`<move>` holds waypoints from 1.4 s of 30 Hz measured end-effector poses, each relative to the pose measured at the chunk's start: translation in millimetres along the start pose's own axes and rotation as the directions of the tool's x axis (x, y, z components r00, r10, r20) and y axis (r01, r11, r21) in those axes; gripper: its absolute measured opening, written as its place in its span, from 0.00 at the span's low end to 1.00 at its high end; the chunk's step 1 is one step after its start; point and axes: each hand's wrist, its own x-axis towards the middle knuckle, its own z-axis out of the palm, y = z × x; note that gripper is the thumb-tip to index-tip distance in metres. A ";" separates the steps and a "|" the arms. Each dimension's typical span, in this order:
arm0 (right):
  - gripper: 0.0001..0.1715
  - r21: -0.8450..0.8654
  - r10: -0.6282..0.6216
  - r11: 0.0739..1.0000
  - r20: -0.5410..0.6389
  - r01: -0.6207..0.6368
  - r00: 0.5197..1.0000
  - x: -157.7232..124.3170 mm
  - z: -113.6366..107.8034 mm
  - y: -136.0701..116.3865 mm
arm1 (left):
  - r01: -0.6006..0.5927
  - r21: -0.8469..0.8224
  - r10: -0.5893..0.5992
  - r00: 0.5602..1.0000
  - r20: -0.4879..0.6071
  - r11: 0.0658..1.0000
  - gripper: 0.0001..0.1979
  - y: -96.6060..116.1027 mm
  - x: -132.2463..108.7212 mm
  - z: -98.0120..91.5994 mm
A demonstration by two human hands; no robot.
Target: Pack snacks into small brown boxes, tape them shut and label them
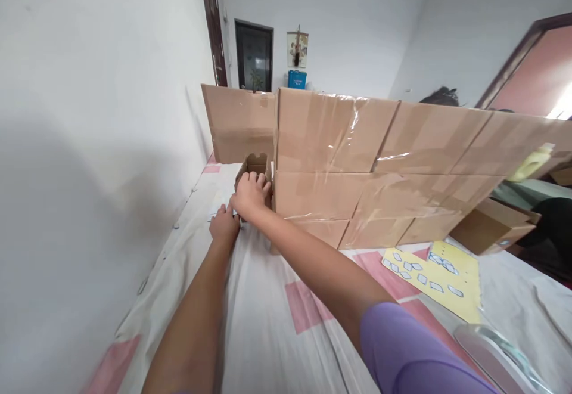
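Observation:
A small open brown cardboard box (256, 164) stands on the cloth-covered surface, squeezed between the white wall side and a tall stack of taped cartons. My right hand (250, 194) is stretched far forward, fingers curled over the near rim of that small box. My left hand (224, 225) lies just below and left of it, fingers pressed down on the cloth at the foot of the box, their tips hidden behind the right hand. Both arms reach out from the lower edge of the view.
A wall of taped brown cartons (357, 167) spans the middle and right. A yellow sheet with small labels (431, 278) lies on the white-and-pink cloth (268, 322). A white wall (89, 143) closes the left. Someone's hair (440, 96) shows behind the cartons.

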 end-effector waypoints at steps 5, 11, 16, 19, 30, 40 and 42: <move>0.16 -0.034 -0.051 0.998 -0.034 0.050 0.998 2.9 10.5 10.3 | 0.065 -0.109 -0.077 0.991 -0.109 0.992 0.23 -4.2 1.0 4.1; 0.06 0.109 -0.212 0.972 0.034 0.207 0.977 -7.7 6.7 10.2 | 0.046 -0.265 -0.134 0.937 -0.324 0.963 0.25 -13.8 -26.1 -27.4; 0.03 0.316 -0.423 0.859 -0.007 0.404 0.906 -43.9 -9.0 1.5 | -0.052 -0.278 -0.098 0.861 -0.498 0.959 0.26 -21.8 -96.0 -76.5; 0.06 0.445 -0.531 0.742 -0.067 0.501 0.845 -83.2 -35.8 3.1 | -0.103 -0.223 -0.040 0.830 -0.556 0.969 0.26 -18.1 -159.4 -107.6; 0.06 0.647 -0.541 0.502 -0.282 0.574 0.792 -272.8 -206.7 114.8 | -0.386 0.298 0.487 0.651 -0.582 0.873 0.29 74.5 -387.4 -170.9; 0.03 0.450 -0.562 0.584 -0.377 0.676 0.737 -345.5 -279.9 244.6 | -0.298 0.551 0.561 0.724 -0.402 0.780 0.22 141.7 -444.1 -275.9; 0.02 0.443 -0.575 0.557 -0.405 0.703 0.711 -343.8 -277.5 258.1 | -0.246 0.640 0.553 0.761 -0.338 0.728 0.22 159.7 -443.3 -303.3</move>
